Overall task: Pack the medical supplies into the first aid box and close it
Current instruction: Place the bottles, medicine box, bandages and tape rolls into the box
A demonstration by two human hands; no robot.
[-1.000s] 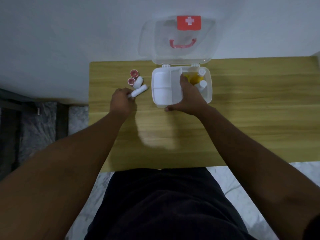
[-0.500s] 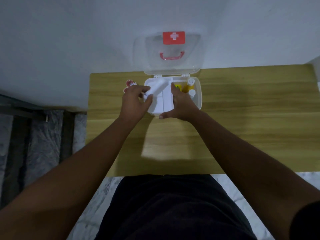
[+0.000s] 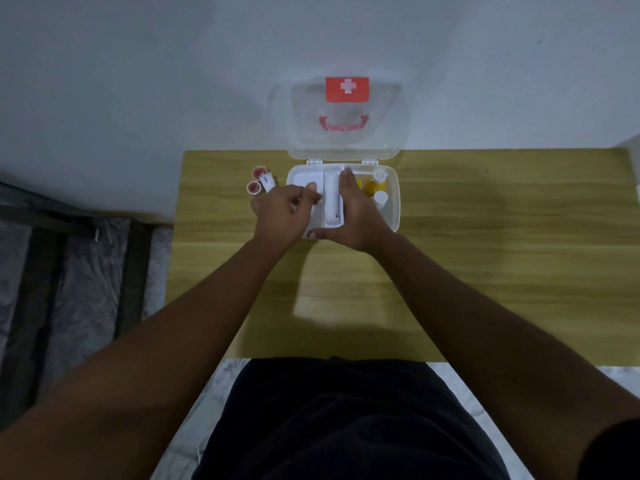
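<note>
The white first aid box (image 3: 394, 202) stands open at the back of the table, its clear lid (image 3: 381, 133) leaning on the wall. A white insert tray (image 3: 301, 176) lies in its left half, with a white tube (image 3: 331, 199) resting in one tray compartment. My left hand (image 3: 282, 214) hovers over the tray's left side with fingers loosely curled and nothing in them. My right hand (image 3: 356, 216) grips the tray, thumb at its front edge and fingers along its right wall. A yellow bottle (image 3: 375, 183) and a white-capped bottle (image 3: 381, 197) sit in the box's right half.
Left of the box, two small red-topped rolls (image 3: 258, 172) (image 3: 254, 188) and a short white tube (image 3: 268, 181) lie on the wooden table (image 3: 485, 237). The table's left edge is close to them; a dark floor drops away beyond it. A white wall stands behind.
My left hand carried the white tube from the table into the tray and let go of it. The right hand kept its hold on the tray.
</note>
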